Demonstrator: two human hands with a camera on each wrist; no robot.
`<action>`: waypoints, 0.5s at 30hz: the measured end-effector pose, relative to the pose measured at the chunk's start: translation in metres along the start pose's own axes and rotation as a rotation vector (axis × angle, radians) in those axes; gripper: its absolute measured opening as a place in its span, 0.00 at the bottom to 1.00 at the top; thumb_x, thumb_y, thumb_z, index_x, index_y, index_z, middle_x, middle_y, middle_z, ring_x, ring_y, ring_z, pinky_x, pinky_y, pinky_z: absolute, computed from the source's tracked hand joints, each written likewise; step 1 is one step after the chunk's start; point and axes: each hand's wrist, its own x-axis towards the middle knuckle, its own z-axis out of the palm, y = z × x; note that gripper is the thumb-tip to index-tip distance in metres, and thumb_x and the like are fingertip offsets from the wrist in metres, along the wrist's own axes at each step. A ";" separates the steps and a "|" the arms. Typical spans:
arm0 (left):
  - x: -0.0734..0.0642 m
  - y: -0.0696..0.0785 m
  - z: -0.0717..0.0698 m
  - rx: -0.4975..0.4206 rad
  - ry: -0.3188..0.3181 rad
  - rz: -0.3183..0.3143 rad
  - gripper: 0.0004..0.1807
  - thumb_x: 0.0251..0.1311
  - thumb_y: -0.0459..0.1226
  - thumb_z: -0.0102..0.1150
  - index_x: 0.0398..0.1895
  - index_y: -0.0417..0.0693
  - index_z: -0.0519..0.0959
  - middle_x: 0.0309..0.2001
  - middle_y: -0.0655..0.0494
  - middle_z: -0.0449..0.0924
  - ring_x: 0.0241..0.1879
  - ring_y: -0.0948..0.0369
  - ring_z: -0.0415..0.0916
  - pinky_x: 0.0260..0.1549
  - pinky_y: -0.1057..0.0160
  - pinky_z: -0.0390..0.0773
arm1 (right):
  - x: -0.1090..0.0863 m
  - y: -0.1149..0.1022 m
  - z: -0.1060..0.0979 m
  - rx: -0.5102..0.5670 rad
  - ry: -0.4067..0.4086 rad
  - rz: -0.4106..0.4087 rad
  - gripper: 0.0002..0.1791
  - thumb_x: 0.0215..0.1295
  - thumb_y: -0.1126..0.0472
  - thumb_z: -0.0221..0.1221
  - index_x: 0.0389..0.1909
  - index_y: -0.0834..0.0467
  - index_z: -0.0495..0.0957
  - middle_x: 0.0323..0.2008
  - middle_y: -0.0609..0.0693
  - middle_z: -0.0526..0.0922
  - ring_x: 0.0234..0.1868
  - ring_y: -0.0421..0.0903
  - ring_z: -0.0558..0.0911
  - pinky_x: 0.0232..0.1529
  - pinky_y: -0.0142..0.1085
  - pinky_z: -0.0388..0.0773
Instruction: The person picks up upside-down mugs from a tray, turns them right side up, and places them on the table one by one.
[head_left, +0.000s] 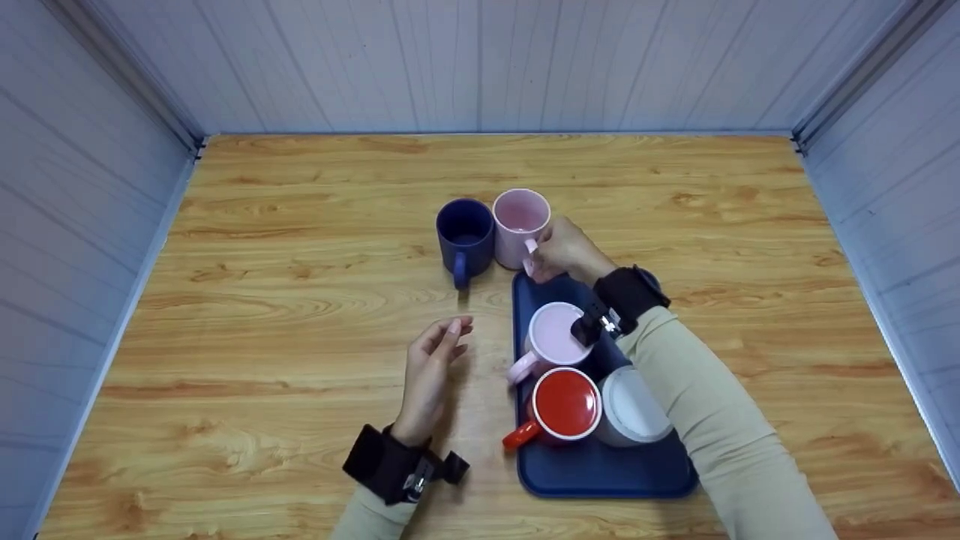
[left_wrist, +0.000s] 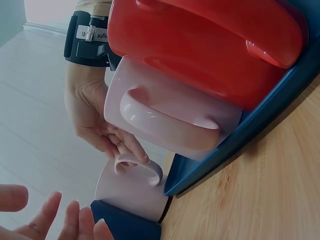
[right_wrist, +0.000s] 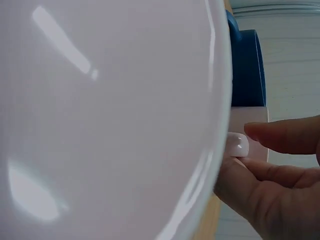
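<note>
My right hand (head_left: 568, 249) is at the handle of a pink mug (head_left: 517, 214), its fingers curled about the handle. In the right wrist view the thumb lies close above that handle (right_wrist: 237, 144). The pink mug stands upright on the table, side by side with a dark blue mug (head_left: 465, 225), just past the far end of a blue tray (head_left: 540, 480). Left of the tray, my left hand (head_left: 431, 367) hovers with loosely bent fingers and holds nothing. In the left wrist view its fingertips (left_wrist: 70, 220) show at the lower left.
On the tray stand a second pink mug (head_left: 559, 334), a red mug (head_left: 566, 405) and a white mug (head_left: 634, 405), the last partly under my right forearm. The pink and red handles stick out over the tray's left edge. Pale panel walls (head_left: 480, 67) bound the wooden table (head_left: 300, 337).
</note>
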 end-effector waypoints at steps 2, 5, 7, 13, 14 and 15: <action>0.000 0.000 0.000 -0.002 -0.006 -0.001 0.15 0.65 0.35 0.48 0.45 0.29 0.75 0.46 0.43 0.76 0.49 0.54 0.71 0.51 0.49 0.67 | 0.000 0.001 0.000 -0.004 -0.026 0.003 0.05 0.54 0.79 0.47 0.27 0.75 0.71 0.16 0.56 0.77 0.16 0.45 0.78 0.24 0.38 0.79; 0.000 -0.001 0.000 -0.006 -0.013 -0.007 0.15 0.65 0.35 0.48 0.46 0.29 0.74 0.46 0.45 0.76 0.49 0.54 0.71 0.51 0.48 0.67 | 0.000 0.002 0.001 -0.020 -0.054 0.012 0.07 0.57 0.77 0.47 0.34 0.78 0.71 0.19 0.60 0.78 0.18 0.47 0.79 0.24 0.39 0.79; 0.000 -0.001 0.001 -0.009 -0.018 -0.009 0.16 0.65 0.35 0.48 0.46 0.29 0.74 0.47 0.42 0.76 0.49 0.54 0.71 0.51 0.48 0.66 | -0.001 0.002 0.001 -0.029 -0.072 0.014 0.09 0.59 0.76 0.47 0.36 0.79 0.71 0.21 0.61 0.78 0.20 0.48 0.80 0.24 0.39 0.79; 0.001 -0.002 0.001 -0.006 -0.024 -0.006 0.16 0.65 0.36 0.48 0.45 0.29 0.74 0.48 0.40 0.75 0.49 0.54 0.71 0.51 0.49 0.67 | -0.003 0.004 -0.002 -0.040 -0.132 -0.020 0.10 0.62 0.73 0.48 0.39 0.78 0.69 0.27 0.64 0.79 0.25 0.50 0.81 0.27 0.39 0.80; 0.001 -0.002 0.002 -0.007 -0.026 -0.004 0.16 0.65 0.36 0.48 0.45 0.29 0.74 0.47 0.41 0.75 0.49 0.54 0.71 0.51 0.49 0.67 | -0.004 0.005 -0.003 -0.044 -0.147 -0.030 0.11 0.63 0.72 0.48 0.40 0.78 0.69 0.28 0.64 0.79 0.26 0.50 0.81 0.27 0.39 0.80; 0.001 -0.002 0.002 -0.008 -0.028 -0.003 0.16 0.65 0.35 0.48 0.45 0.29 0.74 0.48 0.40 0.75 0.49 0.53 0.71 0.51 0.48 0.66 | -0.004 0.006 -0.005 -0.047 -0.163 -0.039 0.11 0.63 0.71 0.48 0.40 0.78 0.70 0.29 0.65 0.79 0.27 0.50 0.82 0.28 0.39 0.80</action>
